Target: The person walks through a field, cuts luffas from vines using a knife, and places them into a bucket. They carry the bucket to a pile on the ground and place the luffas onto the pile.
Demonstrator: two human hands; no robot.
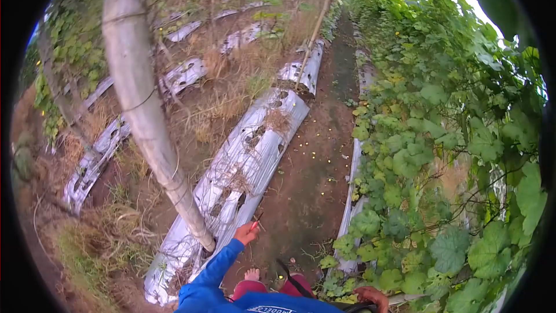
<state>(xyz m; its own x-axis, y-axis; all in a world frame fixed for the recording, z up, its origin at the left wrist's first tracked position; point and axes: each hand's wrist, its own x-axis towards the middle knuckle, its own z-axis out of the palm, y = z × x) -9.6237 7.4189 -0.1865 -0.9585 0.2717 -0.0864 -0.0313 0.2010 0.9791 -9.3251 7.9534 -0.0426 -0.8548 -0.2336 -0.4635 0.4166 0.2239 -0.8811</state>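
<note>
My left hand, at the end of a blue sleeve, is closed around a small red-handled tool. A thin dark tip sticks up from it, too small to tell whether it is a blade or clippers. The hand is held out above the edge of the silver plastic mulch, to the right of a thick wooden post. Low in the view, my right hand is curled beside my waist, close to a dark strap and the leaves. Whatever it grips is hidden.
A dirt path dotted with small yellow bits runs ahead of my bare foot. Broad-leaved climbing vines form a wall on the right. Dry vines and grass cover the left, and a thin pole leans farther ahead.
</note>
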